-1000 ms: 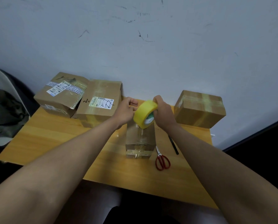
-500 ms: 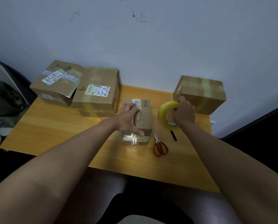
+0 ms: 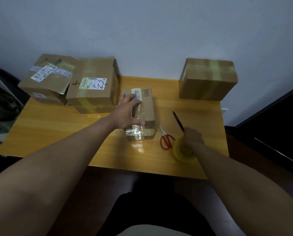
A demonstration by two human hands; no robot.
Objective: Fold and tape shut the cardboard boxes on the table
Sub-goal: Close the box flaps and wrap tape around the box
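**Cardboard box pressed flat, tape roll held at the table's near right**

Cardboard is seen under the left hand [image 3: 128, 113]: a small box [image 3: 142, 114] lies at the middle of the wooden table [image 3: 57, 133], its top crossed lengthwise by clear tape that wraps over the near end. The left fingers are laid straight and spread on the box top, pointing away, with the thumb stretched along the near top edge; nothing is pinched. The right hand [image 3: 192, 137] is curled over a yellow tape roll [image 3: 182, 153], which rests on the table near its front edge, fingers bent round the roll's upper rim.

Red-handled scissors [image 3: 166, 139] lie between the small box and the roll, just beside the roll. A dark pen [image 3: 177, 120] lies slanted behind the right hand, its near end hidden by the knuckles.

Two taped boxes with labels [image 3: 91, 86] [image 3: 48, 77] stand touching each other at the far left, the nearer one just beside the small box. Another taped box [image 3: 208, 79] stands at the far right corner, well apart. Bare tabletop is left along the near left and between the small box and the far right box.
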